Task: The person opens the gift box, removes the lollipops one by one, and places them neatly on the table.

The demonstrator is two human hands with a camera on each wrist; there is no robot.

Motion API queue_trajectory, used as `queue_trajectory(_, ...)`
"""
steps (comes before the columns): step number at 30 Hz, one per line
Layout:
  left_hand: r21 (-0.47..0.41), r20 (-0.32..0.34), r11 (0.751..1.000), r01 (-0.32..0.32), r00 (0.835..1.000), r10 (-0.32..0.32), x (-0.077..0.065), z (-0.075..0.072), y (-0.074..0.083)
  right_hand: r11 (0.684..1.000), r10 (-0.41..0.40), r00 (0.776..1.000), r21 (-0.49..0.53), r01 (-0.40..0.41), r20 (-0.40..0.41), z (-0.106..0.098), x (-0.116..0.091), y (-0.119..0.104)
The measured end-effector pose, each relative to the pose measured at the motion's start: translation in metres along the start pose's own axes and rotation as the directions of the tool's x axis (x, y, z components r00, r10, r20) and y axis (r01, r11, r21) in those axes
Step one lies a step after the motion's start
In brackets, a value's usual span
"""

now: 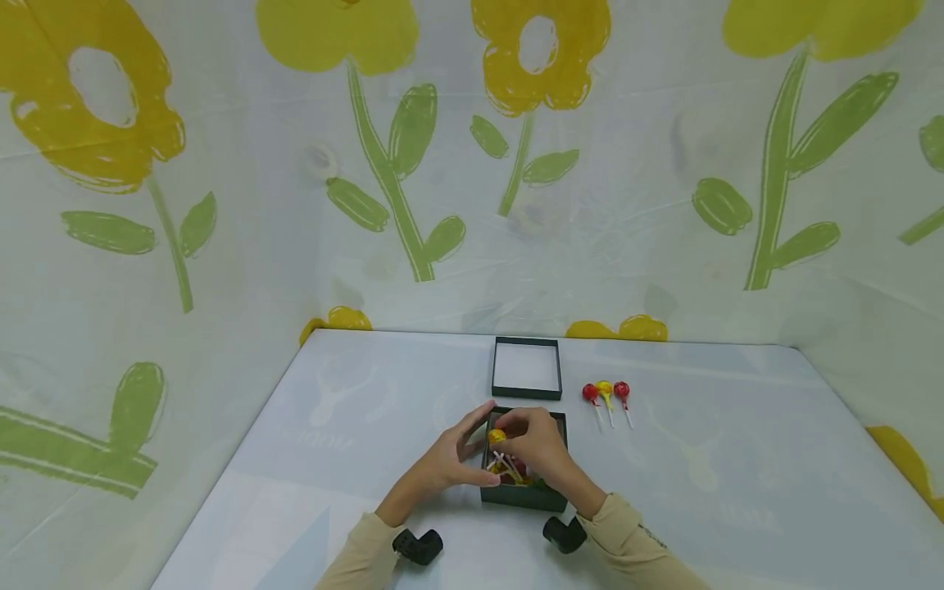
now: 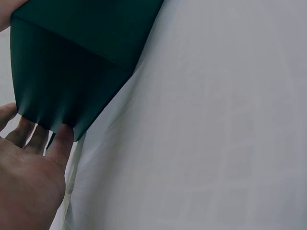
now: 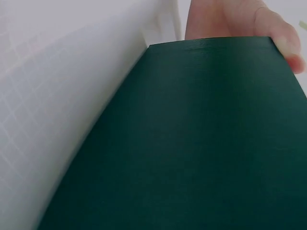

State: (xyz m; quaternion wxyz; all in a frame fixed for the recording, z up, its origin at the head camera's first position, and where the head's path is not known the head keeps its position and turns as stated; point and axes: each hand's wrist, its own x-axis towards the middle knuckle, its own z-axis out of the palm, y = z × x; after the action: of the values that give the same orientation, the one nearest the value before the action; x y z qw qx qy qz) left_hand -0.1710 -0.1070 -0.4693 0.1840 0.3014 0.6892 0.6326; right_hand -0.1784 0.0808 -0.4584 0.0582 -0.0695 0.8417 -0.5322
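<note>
A dark green box (image 1: 524,496) stands near the table's front, holding several lollipops (image 1: 509,471) with white sticks. My left hand (image 1: 450,459) grips its left side, fingers toward the back corner and thumb at the front rim. In the left wrist view, that hand's fingers (image 2: 60,143) meet the green wall (image 2: 62,76). Over the box's inside, my right hand (image 1: 542,447) pinches a yellow lollipop (image 1: 497,436) by its wrapped head. The right wrist view is mostly filled by the box's outer wall (image 3: 192,134), with part of a hand (image 3: 240,19) beyond its top edge.
Behind the box lies a shallow dark-rimmed lid (image 1: 527,393) with a white inside. To its right, two red lollipops (image 1: 622,389) and a yellow lollipop (image 1: 605,388) lie on the white table (image 1: 701,492). A flower-printed curtain (image 1: 627,205) encloses the back and sides.
</note>
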Motion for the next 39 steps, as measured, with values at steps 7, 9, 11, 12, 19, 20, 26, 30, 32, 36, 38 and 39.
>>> queue_trajectory(7, 0.014, -0.003, 1.0, 0.023, 1.0, -0.023, 0.002, -0.002, -0.004, 0.994, -0.016, 0.999, 0.105, 0.013, 0.033, -0.006, 0.001, -0.003)
queue_trajectory(9, 0.016, -0.004, 1.0, 0.02, 1.0, -0.02, 0.003, -0.003, -0.011, 0.992, -0.025, 0.999, 0.128, 0.02, 0.037, -0.008, 0.0, -0.004)
queue_trajectory(11, 0.018, -0.008, 1.0, 0.014, 1.0, -0.014, 0.004, -0.005, -0.019, 0.99, -0.031, 0.999, 0.139, 0.025, 0.041, -0.01, 0.0, -0.005)
queue_trajectory(12, 0.019, -0.012, 1.0, 0.013, 1.0, -0.013, 0.004, -0.005, -0.022, 0.99, -0.034, 0.998, 0.142, 0.027, 0.044, -0.011, -0.001, -0.005)
queue_trajectory(19, 0.018, -0.021, 1.0, 0.015, 1.0, -0.014, 0.004, -0.007, -0.032, 0.985, -0.056, 0.996, 0.169, 0.043, 0.072, -0.02, -0.003, -0.007)
queue_trajectory(20, 0.017, -0.022, 1.0, 0.013, 1.0, -0.012, 0.004, -0.007, -0.032, 0.984, -0.058, 0.996, 0.17, 0.045, 0.074, -0.021, -0.003, -0.008)
queue_trajectory(26, 0.022, -0.025, 1.0, 0.001, 1.0, -0.001, 0.003, -0.005, -0.03, 0.984, -0.073, 0.995, 0.169, 0.061, 0.066, -0.029, -0.006, -0.008)
queue_trajectory(30, 0.042, -0.037, 0.999, 0.014, 0.999, -0.012, 0.003, -0.004, -0.03, 0.985, -0.055, 0.997, 0.169, 0.045, 0.058, -0.036, -0.009, -0.01)
queue_trajectory(32, 0.053, -0.038, 0.999, 0.014, 0.999, -0.012, 0.004, -0.003, -0.03, 0.987, -0.043, 0.998, 0.156, 0.035, 0.049, -0.04, -0.01, -0.01)
queue_trajectory(36, 0.057, -0.036, 0.998, 0.018, 0.999, -0.016, 0.005, -0.002, -0.024, 0.99, -0.015, 0.999, 0.139, 0.01, 0.036, -0.048, -0.012, -0.012)
queue_trajectory(38, 0.059, -0.037, 0.998, 0.019, 0.999, -0.017, 0.005, -0.002, -0.024, 0.991, -0.006, 0.999, 0.136, 0.002, 0.033, -0.052, -0.013, -0.012)
queue_trajectory(39, 0.06, -0.04, 0.998, 0.023, 0.999, -0.02, 0.005, -0.002, -0.024, 0.991, -0.002, 1.0, 0.136, -0.002, 0.031, -0.054, -0.013, -0.012)
